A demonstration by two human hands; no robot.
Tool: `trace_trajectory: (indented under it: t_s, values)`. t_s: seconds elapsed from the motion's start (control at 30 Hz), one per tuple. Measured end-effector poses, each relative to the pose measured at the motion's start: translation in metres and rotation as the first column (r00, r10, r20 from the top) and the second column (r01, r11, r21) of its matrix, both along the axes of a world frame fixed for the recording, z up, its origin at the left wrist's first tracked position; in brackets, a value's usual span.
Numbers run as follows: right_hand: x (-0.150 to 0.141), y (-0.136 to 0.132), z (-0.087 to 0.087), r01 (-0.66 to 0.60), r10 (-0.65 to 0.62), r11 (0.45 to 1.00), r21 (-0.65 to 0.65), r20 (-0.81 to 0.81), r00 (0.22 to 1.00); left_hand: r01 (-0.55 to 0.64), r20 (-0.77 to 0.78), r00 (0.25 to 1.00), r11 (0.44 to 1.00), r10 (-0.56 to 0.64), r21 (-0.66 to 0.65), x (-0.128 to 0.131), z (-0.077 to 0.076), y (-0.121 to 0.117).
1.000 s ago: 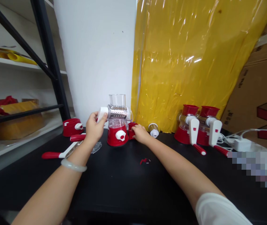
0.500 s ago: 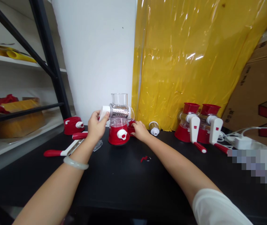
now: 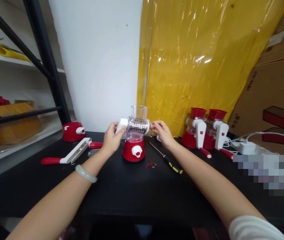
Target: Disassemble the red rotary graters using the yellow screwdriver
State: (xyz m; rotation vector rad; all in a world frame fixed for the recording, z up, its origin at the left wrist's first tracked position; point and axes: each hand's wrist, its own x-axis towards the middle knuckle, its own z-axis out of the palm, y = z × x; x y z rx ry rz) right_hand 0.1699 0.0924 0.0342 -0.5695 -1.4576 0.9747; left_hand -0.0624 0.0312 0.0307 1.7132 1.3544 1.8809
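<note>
Head view: grater (image 3: 134, 150) looks largely assembled, drum (image 3: 138, 125) in, no red top yet.
Shelves (image 3: 14, 63); spare base (image 3: 72, 132) and loose crank (image 3: 70, 156) toward the black bench's (image 3: 117, 200) left; left hand (image 3: 113, 138) gripping the grater's white arm (image 3: 122, 124); grater mid-bench, near the back edge; right hand (image 3: 163, 134) at the drum's end, grip unclear; screwdriver (image 3: 171, 164); yellow sheet (image 3: 189, 50) behind; two red-topped graters (image 3: 201, 131) toward the back-right corner; carton (image 3: 279, 83).

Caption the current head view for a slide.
Left hand grips the white end of a red-based drum grater, right hand at its opposite end, screwdriver lying nearby.

white panel (image 3: 97, 66) | glossy yellow sheeting (image 3: 194, 66) | black tabletop (image 3: 117, 193) | black-framed shelving (image 3: 40, 43) left | cardboard (image 3: 276, 90) right
</note>
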Motion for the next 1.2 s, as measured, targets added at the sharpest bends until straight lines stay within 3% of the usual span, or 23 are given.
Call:
trace_trajectory:
  t_s: [0.13, 0.27, 0.47, 0.67, 0.8, 1.0, 1.2]
  values:
    - [-0.005, -0.016, 0.000, -0.114, 0.102, 0.989, -0.093, -0.128, 0.987, 0.040, -0.049, 0.998, 0.999, -0.040, 0.011, 0.009, -0.011, 0.000]
    - [-0.007, -0.024, 0.001, -0.193, 0.185, 0.978, -0.085, -0.097, 0.978, 0.026, -0.054, 0.998, 0.999, -0.025, 0.023, 0.013, -0.019, 0.001]
    - [-0.004, -0.025, 0.002, -0.214, 0.209, 0.974, -0.075, -0.075, 0.975, 0.027, -0.050, 0.998, 1.000, -0.026, 0.008, 0.016, -0.026, 0.003]
    - [0.002, -0.016, -0.003, -0.313, 0.311, 0.946, -0.088, -0.037, 0.950, 0.012, -0.127, 0.992, 1.000, -0.013, -0.008, 0.018, -0.024, 0.001]
    - [0.005, -0.009, -0.008, -0.385, 0.385, 0.918, -0.090, -0.023, 0.923, -0.021, -0.261, 0.965, 0.999, 0.010, -0.040, 0.015, -0.020, -0.003]
    - [0.007, -0.008, -0.012, -0.363, 0.364, 0.930, -0.052, 0.018, 0.931, -0.025, -0.468, 0.884, 1.000, 0.016, -0.013, 0.007, -0.010, -0.003]
    - [0.007, -0.013, -0.010, -0.375, 0.375, 0.925, -0.062, -0.004, 0.927, -0.081, -0.462, 0.883, 0.996, 0.084, 0.026, 0.013, -0.012, -0.003]
